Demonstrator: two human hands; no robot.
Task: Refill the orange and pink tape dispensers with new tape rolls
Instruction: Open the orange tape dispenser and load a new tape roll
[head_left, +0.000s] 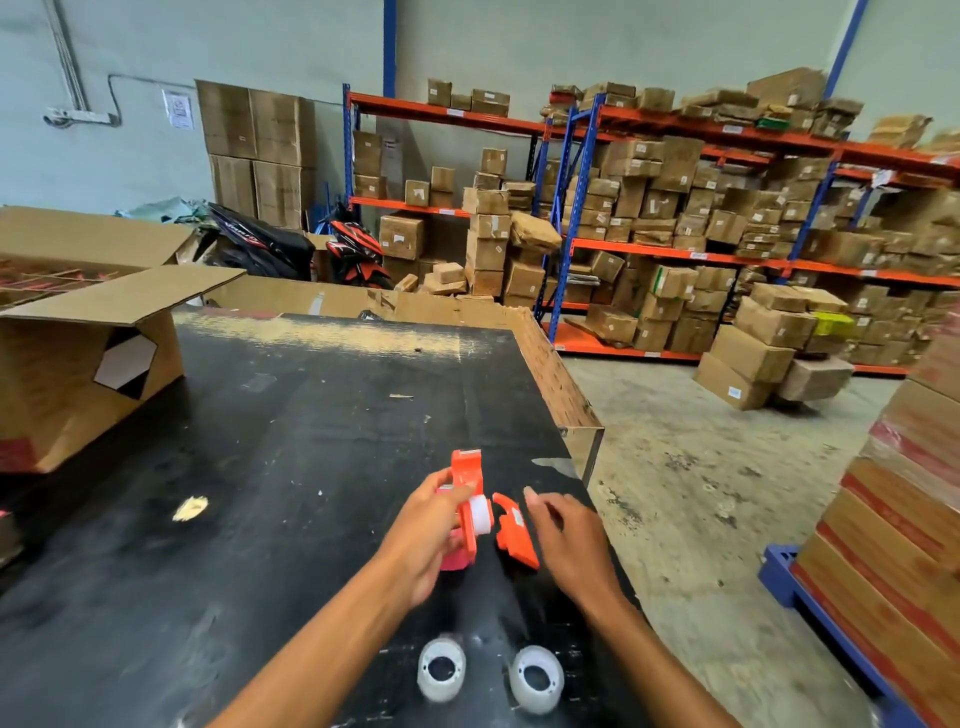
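Observation:
My left hand (423, 535) grips the orange tape dispenser (467, 478), held upright above the black table (260, 467) with a white spool (480, 514) showing in its side. A pink dispenser (453, 558) lies under that hand, mostly hidden. A separate orange side piece (514, 532) sits just right of the dispenser, and my right hand (569, 540) hovers over it with fingers spread, touching or nearly touching it. Two clear tape rolls (441, 670) (536, 678) lie flat on the table near its front edge, between my forearms.
An open cardboard box (78, 374) lies on its side at the table's left. Cardboard lines the table's far and right edges (550, 364). Right of the table is concrete floor, a stacked pallet (893, 519), and shelves of boxes (675, 218) behind.

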